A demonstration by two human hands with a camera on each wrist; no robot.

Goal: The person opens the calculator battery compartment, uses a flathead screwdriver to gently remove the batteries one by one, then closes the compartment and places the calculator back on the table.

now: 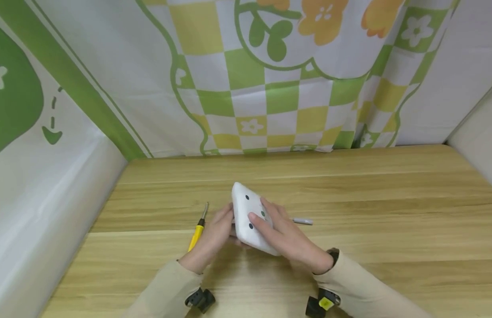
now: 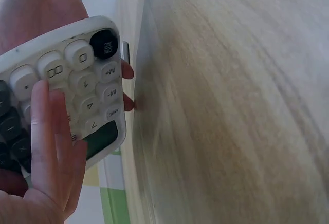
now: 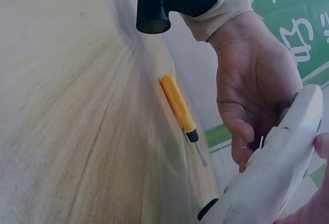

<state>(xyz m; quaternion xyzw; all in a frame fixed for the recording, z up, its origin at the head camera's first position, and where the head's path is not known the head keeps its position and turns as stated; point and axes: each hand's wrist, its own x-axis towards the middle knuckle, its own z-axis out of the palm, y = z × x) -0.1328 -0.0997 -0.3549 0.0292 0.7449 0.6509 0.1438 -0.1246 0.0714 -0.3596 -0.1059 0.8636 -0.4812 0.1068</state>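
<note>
A white calculator (image 1: 247, 218) is held tilted above the table, its back with dark round feet facing the head view. My right hand (image 1: 283, 229) holds it from the back, thumb and a finger lying across that face. Two of its fingertips (image 2: 128, 100) show past the edge in the left wrist view. On the key side, my left hand (image 1: 214, 234) holds the calculator, its fingers (image 2: 43, 131) lying over the keys. Round white keys, dark keys and a dark green display strip show there. In the right wrist view the calculator (image 3: 277, 157) appears edge-on.
A yellow-handled screwdriver (image 1: 197, 232) lies on the wooden table (image 1: 369, 198) beside the left hand. Past the right hand lies a grey pen-like object (image 1: 303, 221), partly hidden. Checkered curtain cloth (image 1: 247, 101) hangs along the table's back edge.
</note>
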